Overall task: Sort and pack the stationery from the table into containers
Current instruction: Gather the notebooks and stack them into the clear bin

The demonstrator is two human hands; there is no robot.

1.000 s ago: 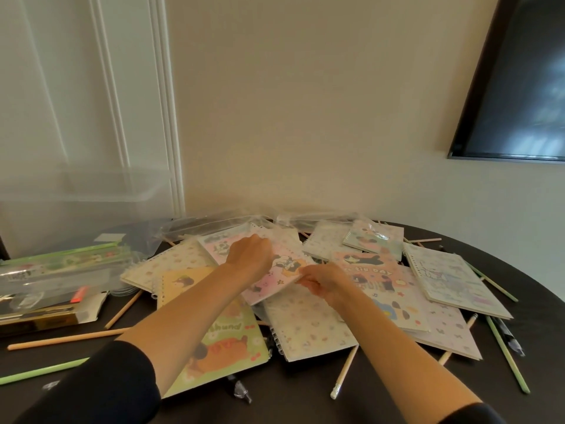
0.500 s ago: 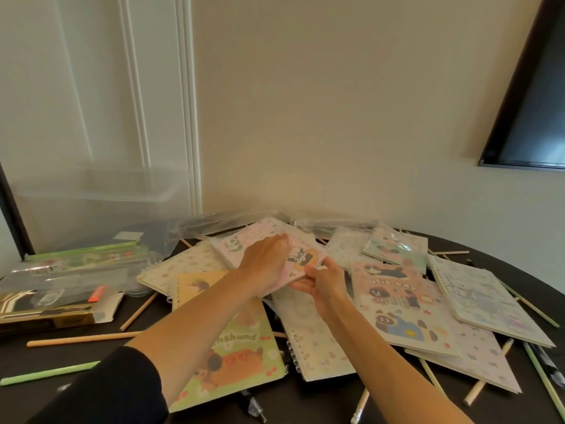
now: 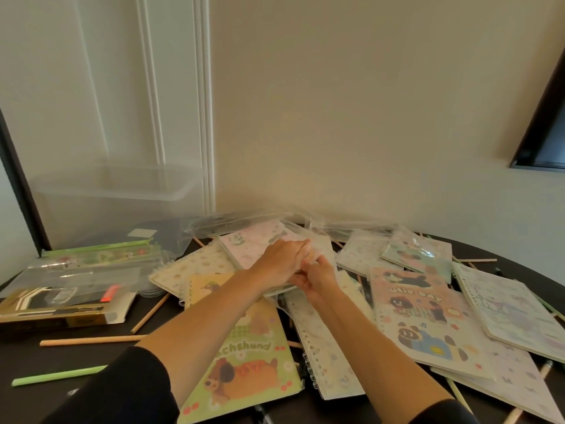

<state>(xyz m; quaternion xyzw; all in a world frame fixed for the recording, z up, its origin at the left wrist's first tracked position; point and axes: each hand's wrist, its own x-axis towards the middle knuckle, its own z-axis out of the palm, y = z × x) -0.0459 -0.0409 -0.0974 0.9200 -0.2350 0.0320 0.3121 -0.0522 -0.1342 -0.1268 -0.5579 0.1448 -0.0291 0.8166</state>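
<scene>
Several cartoon-cover spiral notebooks lie in a loose heap on the dark round table (image 3: 76, 399). My left hand (image 3: 282, 258) lies on top of a pink notebook (image 3: 250, 244) in clear wrap, fingers curled over its near edge. My right hand (image 3: 318, 278) holds the same notebook from below at its right corner. The notebook is tilted, its near edge raised off the pile. A green dachshund notebook (image 3: 253, 362) lies under my left forearm. A clear plastic bin (image 3: 119, 191) stands at the back left.
Clear pouches (image 3: 91, 261) and a gold box (image 3: 61, 307) of stationery sit at the left. Wooden pencils (image 3: 91, 340) and a green pencil (image 3: 58, 374) lie scattered on the table. A dark screen (image 3: 547, 133) hangs on the right wall. More notebooks (image 3: 419, 313) cover the right side.
Both hands have closed together on the pink notebook and lifted its near edge. The camera has swung left, so the pile sits further right in view.
</scene>
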